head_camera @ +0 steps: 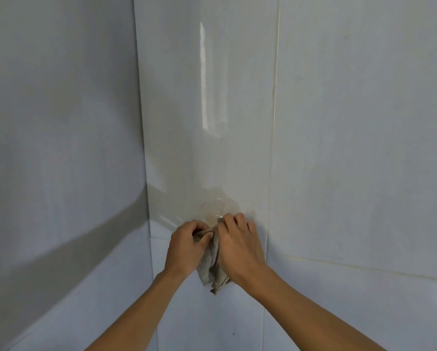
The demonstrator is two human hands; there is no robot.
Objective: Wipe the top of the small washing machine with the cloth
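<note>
Seemingly both hands (212,247) around cloth (211,264)

Tiled walls (60,122) close around.

Only visible surface: pale glossy tiled panels (212,148) meeting at a corner. A brownish smudged patch (217,203) lies on the tile just above the fingers (233,220). A vertical grout seam (273,122) runs just right of the fingers. The cloth (211,264), gripped between left hand (184,249) and right hand (240,252), hangs below the fingers; contact with the tile cannot be confirmed.
</note>
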